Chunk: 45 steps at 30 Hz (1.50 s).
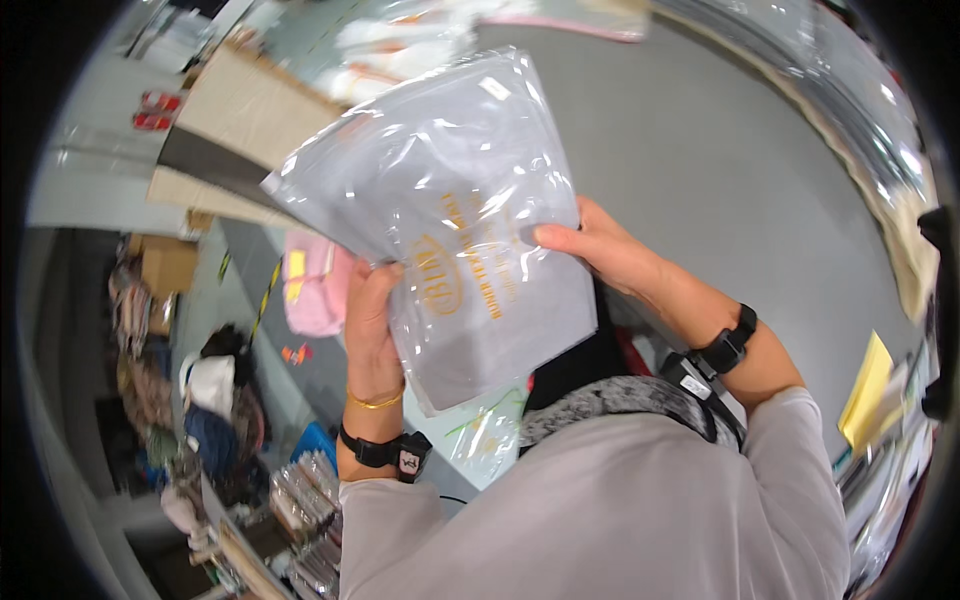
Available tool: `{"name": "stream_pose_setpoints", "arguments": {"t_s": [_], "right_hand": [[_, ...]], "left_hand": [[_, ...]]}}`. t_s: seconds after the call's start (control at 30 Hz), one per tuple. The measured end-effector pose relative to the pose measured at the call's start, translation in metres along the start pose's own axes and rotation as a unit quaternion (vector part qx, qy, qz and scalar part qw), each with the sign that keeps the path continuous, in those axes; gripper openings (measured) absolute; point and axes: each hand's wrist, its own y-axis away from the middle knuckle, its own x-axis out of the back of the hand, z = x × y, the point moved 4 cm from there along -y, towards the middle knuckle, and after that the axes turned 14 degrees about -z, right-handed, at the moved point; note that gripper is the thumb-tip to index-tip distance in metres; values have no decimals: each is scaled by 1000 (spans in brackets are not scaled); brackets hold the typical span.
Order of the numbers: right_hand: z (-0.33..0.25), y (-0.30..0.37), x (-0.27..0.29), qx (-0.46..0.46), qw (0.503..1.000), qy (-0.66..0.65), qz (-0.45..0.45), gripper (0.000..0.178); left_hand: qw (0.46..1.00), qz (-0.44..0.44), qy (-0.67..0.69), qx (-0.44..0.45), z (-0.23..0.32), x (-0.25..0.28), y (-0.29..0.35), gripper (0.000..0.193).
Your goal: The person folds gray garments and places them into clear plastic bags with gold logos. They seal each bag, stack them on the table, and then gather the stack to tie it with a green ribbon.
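Above the grey table [720, 170], left hand [372, 320] and right hand [600, 250] grip a clear-bagged grey garment [450, 220]; cardboard boxes [250, 110] lie beyond.

Grey table [720, 170] with cardboard box [255, 105]

— Right, what can't we make out here?

— The clear plastic bag [450, 220] covers most of the left hand [372, 320]: only the thumb side and wrist show, the fingers sit behind it. Same with the right hand [600, 250], fingers tucked behind the bag's edge.

— And what's inside the bag?

— A grey folded fabric, but glare smears across it, so its kind is anyone's guess.

— The rim?

— The heap of clothes [190, 400] at the left is too small and bent to sort. The yellow paper [866, 395] at the right is half hidden by clutter.
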Motion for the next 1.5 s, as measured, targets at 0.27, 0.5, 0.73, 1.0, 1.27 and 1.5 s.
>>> {"name": "stream_pose_setpoints", "arguments": {"t_s": [0.27,0.5,0.73,1.0,1.27,1.5], "right_hand": [[-48,214,77,-27,961,20,273,57],[22,280,121,-84,921,-74,374,47],[24,280,121,-68,917,-68,386,44],[19,278,113,-86,899,-60,424,45],[17,281,114,-81,899,-77,422,39],[-5,351,130,-103,825,-64,551,40]], "left_hand": [[979,-176,30,102,-145,-153,-81,46],[867,-191,-461,-10,-196,-209,-105,67],[550,-324,-741,-209,-204,-287,-84,80],[583,-344,-717,-168,-220,-287,-87,90],[633,-360,-661,-184,-200,-282,-95,71],[639,-203,-704,-234,-97,-157,-328,24]]}}
